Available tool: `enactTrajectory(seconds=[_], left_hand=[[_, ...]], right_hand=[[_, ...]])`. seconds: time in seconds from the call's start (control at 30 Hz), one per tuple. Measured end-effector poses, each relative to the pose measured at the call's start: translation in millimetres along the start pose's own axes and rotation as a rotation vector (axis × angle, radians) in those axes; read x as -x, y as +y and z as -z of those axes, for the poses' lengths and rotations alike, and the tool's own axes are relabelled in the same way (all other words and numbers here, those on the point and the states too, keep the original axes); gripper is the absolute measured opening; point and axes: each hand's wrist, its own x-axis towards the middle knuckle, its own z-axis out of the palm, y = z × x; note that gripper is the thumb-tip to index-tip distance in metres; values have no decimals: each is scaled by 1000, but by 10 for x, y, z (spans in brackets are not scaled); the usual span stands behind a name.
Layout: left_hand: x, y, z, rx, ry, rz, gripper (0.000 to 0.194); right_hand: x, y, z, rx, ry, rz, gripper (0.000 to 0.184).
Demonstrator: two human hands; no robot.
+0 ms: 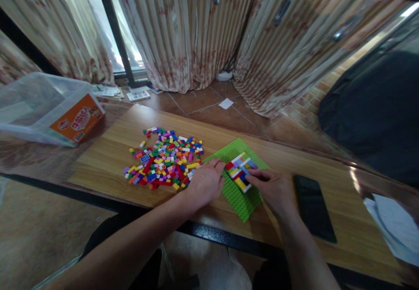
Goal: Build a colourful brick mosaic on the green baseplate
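Note:
A green studded baseplate [242,207] lies at an angle on the wooden board, bearing a low rectangular build of coloured toy bricks [236,173]. At the left edge of this build is my left hand [207,183], its fingers curled together; what they hold, if anything, is hidden. My right hand [273,189] reaches over the right side of the build, thumb and fingers closed at a small blue brick [243,177]. Left of the baseplate, a wide pile of loose toy bricks [170,154] in many colours spreads over the board, partly behind my left hand.
A black phone [314,207] lies right of my right hand. Papers [394,226] are at the far right. A clear plastic bin [42,128] with an orange label stands at the left. The wooden board [108,159] has a dark front edge; curtains [193,32] hang behind.

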Motion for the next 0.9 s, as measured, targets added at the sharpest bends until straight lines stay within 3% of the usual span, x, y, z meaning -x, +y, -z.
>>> enactTrajectory(seconds=[0.47,0.77,0.9], left_hand=[[6,1,-5,1,-4,7,31],[9,9,20,-11,-4,14,32],[9,-9,45,36,-9,22,31]], right_hand=[[-15,-28,-9,46,11,-31,23],[25,-89,-30,127,50,101,15],[30,-97,44,73,-3,63,26]])
